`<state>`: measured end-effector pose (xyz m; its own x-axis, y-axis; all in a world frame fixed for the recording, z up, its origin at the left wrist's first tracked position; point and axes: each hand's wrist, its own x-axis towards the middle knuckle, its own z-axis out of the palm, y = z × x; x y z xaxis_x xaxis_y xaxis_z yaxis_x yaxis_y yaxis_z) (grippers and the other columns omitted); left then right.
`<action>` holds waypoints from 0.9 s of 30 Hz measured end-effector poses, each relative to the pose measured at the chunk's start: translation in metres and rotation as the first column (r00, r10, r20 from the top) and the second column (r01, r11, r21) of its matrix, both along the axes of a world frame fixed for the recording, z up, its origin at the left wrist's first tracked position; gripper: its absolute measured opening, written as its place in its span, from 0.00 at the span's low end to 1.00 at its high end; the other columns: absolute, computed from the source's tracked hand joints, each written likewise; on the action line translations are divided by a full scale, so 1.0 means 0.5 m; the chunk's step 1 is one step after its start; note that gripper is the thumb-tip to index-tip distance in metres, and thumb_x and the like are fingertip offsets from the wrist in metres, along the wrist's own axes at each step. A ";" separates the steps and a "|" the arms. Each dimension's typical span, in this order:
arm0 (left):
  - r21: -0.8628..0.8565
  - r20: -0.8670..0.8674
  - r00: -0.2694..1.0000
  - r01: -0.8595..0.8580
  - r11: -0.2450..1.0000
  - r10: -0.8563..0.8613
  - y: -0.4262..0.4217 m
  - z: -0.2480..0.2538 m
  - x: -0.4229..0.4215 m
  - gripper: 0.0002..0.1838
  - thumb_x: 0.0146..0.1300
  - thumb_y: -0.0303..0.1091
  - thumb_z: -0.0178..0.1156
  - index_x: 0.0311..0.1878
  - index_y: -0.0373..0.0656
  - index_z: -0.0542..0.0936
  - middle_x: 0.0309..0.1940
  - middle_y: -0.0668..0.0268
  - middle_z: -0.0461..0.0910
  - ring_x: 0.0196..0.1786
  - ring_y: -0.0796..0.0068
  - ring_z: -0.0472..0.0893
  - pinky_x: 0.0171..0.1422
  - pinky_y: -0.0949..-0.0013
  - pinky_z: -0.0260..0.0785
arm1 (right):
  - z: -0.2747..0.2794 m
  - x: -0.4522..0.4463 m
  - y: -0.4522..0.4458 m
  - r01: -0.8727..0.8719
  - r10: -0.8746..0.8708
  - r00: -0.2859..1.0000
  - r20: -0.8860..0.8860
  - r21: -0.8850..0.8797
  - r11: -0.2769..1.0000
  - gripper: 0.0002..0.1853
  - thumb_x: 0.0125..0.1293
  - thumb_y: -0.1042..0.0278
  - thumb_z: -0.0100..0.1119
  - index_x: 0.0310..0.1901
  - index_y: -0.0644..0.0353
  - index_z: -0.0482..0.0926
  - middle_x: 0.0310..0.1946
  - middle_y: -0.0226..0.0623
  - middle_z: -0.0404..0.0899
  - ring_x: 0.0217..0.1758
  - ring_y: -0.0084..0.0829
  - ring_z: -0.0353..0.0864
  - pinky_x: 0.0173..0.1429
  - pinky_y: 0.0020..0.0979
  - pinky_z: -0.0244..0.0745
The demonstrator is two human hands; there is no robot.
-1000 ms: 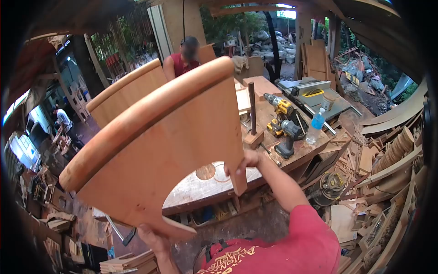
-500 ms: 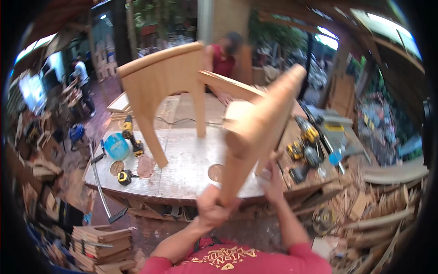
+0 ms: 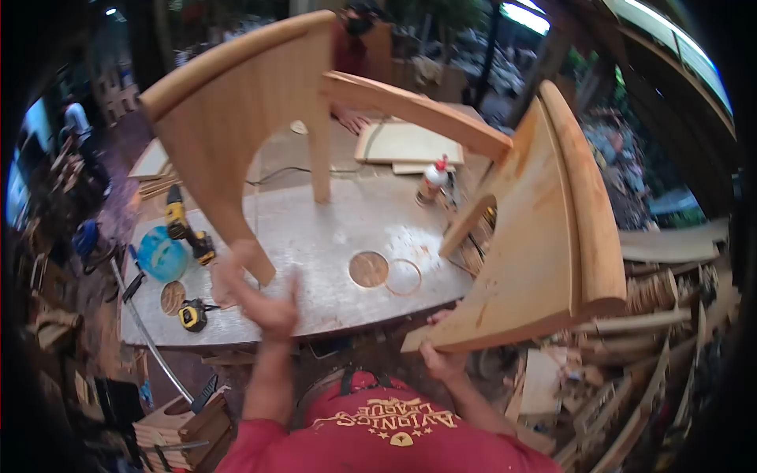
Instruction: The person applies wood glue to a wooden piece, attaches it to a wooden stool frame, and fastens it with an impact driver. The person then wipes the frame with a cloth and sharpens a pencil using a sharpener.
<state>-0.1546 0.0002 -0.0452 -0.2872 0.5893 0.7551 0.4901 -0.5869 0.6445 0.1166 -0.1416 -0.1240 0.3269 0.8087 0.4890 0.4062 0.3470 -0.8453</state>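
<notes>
A wooden furniture frame stands tilted before me: a left side panel (image 3: 236, 102) and a right side panel (image 3: 520, 244), joined by a long rail (image 3: 418, 113). Both panels have arched cut-outs and rounded top edges. My right hand (image 3: 443, 356) is closed around the lower leg end of the right panel, near the table's front edge. My left hand (image 3: 264, 298), somewhat blurred, is raised with fingers apart beside the left panel's leg tip; whether it touches the leg I cannot tell.
On the metal-topped table (image 3: 315, 236) are a yellow drill (image 3: 180, 221), a blue round container (image 3: 162, 255), a tape measure (image 3: 192, 315) and a glue bottle (image 3: 432, 181). A long clamp (image 3: 158, 335) leans at left. A co-worker's hand (image 3: 351, 120) rests on the far side. Wood scraps lie right.
The right panel has swung right and turned its broad face toward me. My left hand has let go of it and moved left, opening. My right hand now grips its near leg end.
</notes>
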 end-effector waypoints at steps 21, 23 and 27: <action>-0.269 0.400 0.914 0.194 0.943 -0.073 0.052 -0.027 -0.287 0.20 0.63 0.33 0.67 0.53 0.30 0.77 0.44 0.59 0.81 0.43 0.71 0.81 0.51 0.67 0.74 | 0.048 0.090 0.124 -0.283 0.259 0.944 -0.205 -0.098 0.954 0.47 0.45 0.69 0.71 0.68 0.63 0.57 0.47 0.39 0.74 0.53 0.34 0.76 0.62 0.41 0.72; -0.244 0.408 0.913 0.138 0.960 -0.027 0.046 -0.031 -0.271 0.19 0.64 0.33 0.67 0.52 0.30 0.77 0.43 0.60 0.81 0.43 0.71 0.81 0.49 0.67 0.74 | 0.038 0.127 0.193 -0.322 0.298 0.934 -0.198 -0.103 0.941 0.48 0.42 0.66 0.72 0.67 0.62 0.59 0.46 0.39 0.75 0.53 0.34 0.77 0.60 0.39 0.72; -0.260 0.401 0.911 0.212 0.942 -0.094 0.045 -0.008 -0.216 0.16 0.63 0.29 0.66 0.50 0.29 0.78 0.41 0.57 0.84 0.42 0.70 0.83 0.49 0.67 0.75 | 0.045 0.160 0.311 -0.354 0.315 0.906 -0.282 -0.102 0.930 0.48 0.37 0.67 0.67 0.66 0.62 0.61 0.45 0.38 0.76 0.52 0.35 0.77 0.59 0.38 0.74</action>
